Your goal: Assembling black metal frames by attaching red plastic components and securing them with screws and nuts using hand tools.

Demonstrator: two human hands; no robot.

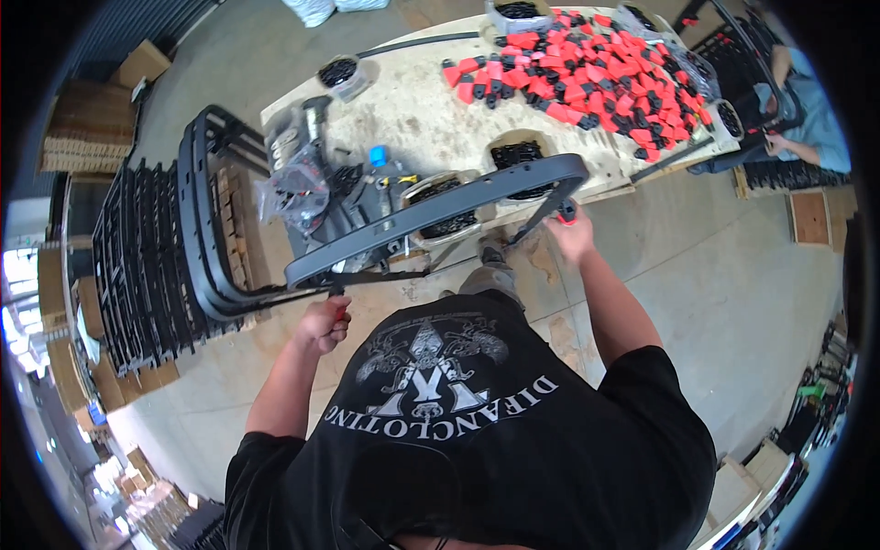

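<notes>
A black metal frame [440,209] with a long, rounded bar extends across in front of me, over the table's near edge. My left hand [323,324] is closed near the frame's left end, around a small red-and-black plastic piece [340,313] mostly hidden by the fingers. On the other side, my right hand [575,236] grips another red-and-black plastic piece [567,214] at the lower end of the frame's right leg. Whether either piece is fitted onto the frame, I cannot tell.
A pile of red-and-black plastic pieces [596,78] covers the far right of the table [403,105]. Tubs of black parts [341,75] stand around it. More black frames [151,261] are stacked at left. Beyond the table's right end, a person [811,115] handles another frame.
</notes>
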